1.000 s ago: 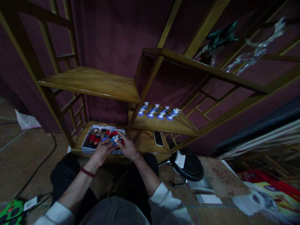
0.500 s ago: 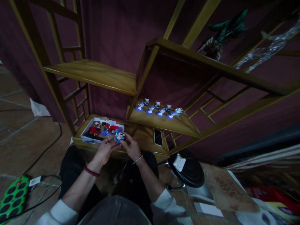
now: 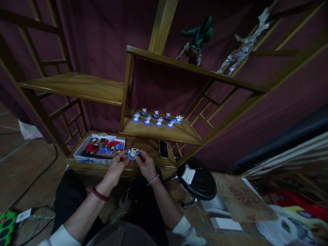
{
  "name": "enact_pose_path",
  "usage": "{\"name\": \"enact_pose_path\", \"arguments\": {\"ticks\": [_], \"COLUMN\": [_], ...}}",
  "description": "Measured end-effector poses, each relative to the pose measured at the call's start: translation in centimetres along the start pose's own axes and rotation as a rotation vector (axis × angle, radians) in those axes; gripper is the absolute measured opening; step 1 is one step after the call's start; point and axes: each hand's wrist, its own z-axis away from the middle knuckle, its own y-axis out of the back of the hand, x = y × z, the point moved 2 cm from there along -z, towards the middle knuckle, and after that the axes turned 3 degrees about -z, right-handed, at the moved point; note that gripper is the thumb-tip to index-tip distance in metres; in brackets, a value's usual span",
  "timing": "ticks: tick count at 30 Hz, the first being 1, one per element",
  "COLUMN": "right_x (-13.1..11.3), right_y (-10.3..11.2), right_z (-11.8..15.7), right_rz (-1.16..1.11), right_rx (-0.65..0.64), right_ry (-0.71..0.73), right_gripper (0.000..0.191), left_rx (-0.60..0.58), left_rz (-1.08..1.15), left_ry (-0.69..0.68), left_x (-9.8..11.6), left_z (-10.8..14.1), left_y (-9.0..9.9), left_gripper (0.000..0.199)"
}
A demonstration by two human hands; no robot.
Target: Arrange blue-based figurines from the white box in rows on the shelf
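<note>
So the person's got a small blue-and-pink figurine pinched between both hands, right in front of the cabinet's bottom shelf. Left hand, the one with the red bead bracelet, is mostly closed, fingertips gripping the figurine's left side. Right hand, with a silver bracelet on the wrist, is curled in with thumb and fingers on the other side; can't really tell which fingers are touching underneath. The figurine sits just off the right front corner of an open cardboard box full of red and purple figurines. On the raised shelf there's a front row of four purple-based figurines, three dark figurines behind, plus a blue figurine at the right end. A phone lies right of the hands.
</note>
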Motion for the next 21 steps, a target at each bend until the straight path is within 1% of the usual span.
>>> {"name": "enact_pose_path", "arguments": {"ticks": [3,7,10,12,16,21], "right_x": [-0.6,-1.6,-1.9,-2.0,-2.2,-3.0], "right_y": [1.5,3.6,5.2,6.3,8.6,11.7], "right_z": [0.2,0.6,1.1,1.3,1.3,0.7], "right_rz": [0.007,0.006,-0.009,-0.011,-0.006,-0.028], "right_rx": [0.036,0.063,0.062,0.052,0.085,0.15], "right_ry": [0.02,0.014,0.023,0.031,0.041,0.046], "right_gripper": [0.021,0.029,0.041,0.045,0.044,0.041], "left_rx": [-0.044,-0.119,-0.184,-0.222,-0.29,-0.369], "left_rz": [-0.057,-0.075,-0.124,-0.163,-0.201,-0.218], "left_ry": [-0.033,-0.064,-0.091,-0.099,-0.075,-0.077], "left_x": [0.0,0.3,0.8,1.1,1.4,1.4], "left_z": [0.1,0.4,0.8,1.1,1.3,0.9], "left_y": [-1.4,-3.5,-5.1,-6.1,-8.3,-11.7], "left_gripper": [0.043,0.041,0.033,0.026,0.02,0.026]}}
